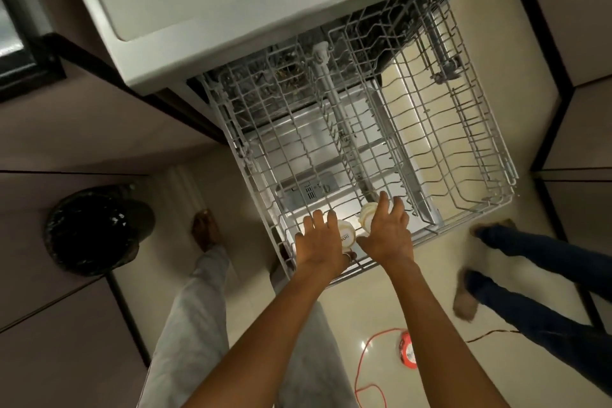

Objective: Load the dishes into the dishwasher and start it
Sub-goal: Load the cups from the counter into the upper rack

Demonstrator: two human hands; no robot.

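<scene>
While setting first pieces down, gripping lettered white cup [346, 235] in left hand [319, 242], just right of it white container [368, 216] in right hand [387, 232]. Both at near edge of pulled-out rack [477, 207], no other dishes seen rightward. Judged early: more loading, closing, starting left.

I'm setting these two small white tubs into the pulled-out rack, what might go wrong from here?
The lettered white round plastic tub in your left hand and the plain white round tub in your right hand look light; they may tip or drop through wide gaps in the grey wire rack. The orange cord on the floor might trip you.
</scene>
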